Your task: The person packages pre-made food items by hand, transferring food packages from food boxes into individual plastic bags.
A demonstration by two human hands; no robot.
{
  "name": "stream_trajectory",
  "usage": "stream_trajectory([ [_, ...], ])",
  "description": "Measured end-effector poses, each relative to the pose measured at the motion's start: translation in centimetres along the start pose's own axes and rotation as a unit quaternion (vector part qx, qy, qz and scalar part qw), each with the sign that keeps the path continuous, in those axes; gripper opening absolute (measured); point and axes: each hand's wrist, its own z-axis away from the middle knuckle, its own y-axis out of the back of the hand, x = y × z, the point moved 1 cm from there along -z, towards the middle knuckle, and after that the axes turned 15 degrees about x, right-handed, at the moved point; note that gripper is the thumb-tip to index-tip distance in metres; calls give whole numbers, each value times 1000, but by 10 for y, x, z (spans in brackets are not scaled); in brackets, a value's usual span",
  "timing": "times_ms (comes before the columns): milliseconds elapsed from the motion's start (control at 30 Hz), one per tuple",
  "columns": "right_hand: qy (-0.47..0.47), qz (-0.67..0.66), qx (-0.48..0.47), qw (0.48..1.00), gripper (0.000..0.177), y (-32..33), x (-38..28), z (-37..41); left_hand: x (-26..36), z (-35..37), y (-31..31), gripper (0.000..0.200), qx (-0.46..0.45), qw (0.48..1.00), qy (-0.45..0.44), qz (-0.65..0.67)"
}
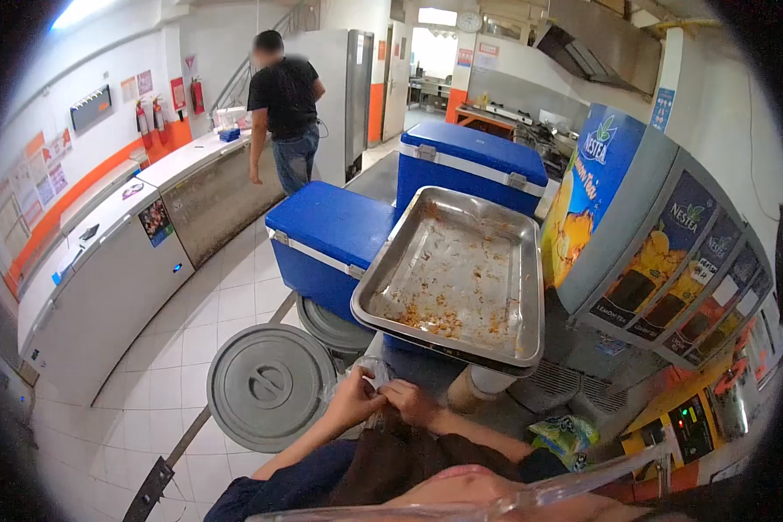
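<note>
A clear, crumpled plastic bag [376,369] is between my two hands, in front of my body. My left hand [355,400] is closed with its fingers pinched on the bag. Close beside it, nearly touching, my right hand [411,404] is also closed, fingertips on the plastic. What the bag holds, if anything, I cannot make out. Just beyond my hands lies a large metal tray [470,252] with brown and orange food crumbs scattered over its bottom.
Blue coolers [335,222] stand behind the tray. Lidded grey bins [268,383] are at the left, near white chest freezers [104,296]. A person [287,100] in a black shirt stands beyond. A drink dispenser [670,235] is at the right, a green packet [564,438] below it.
</note>
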Motion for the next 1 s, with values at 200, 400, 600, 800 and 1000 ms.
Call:
stream_trajectory([
  [200,29,28,-13,999,25,3,-1,-4,-1,0,4,44,27,998,-55,-24],
  [400,16,39,3,999,25,3,-16,-10,-20,-1,2,43,65,997,-32,39],
  [600,-9,65,-82,994,15,-1,-10,-15,-9,-2,2,40,47,997,48,39],
  [800,53,132,-118,983,12,-6,-7,-24,-10,-6,0,39,-8,991,105,80],
  [1000,39,74,-112,990,11,-12,4,-24,-7,-1,-3,32,77,997,-26,6],
])
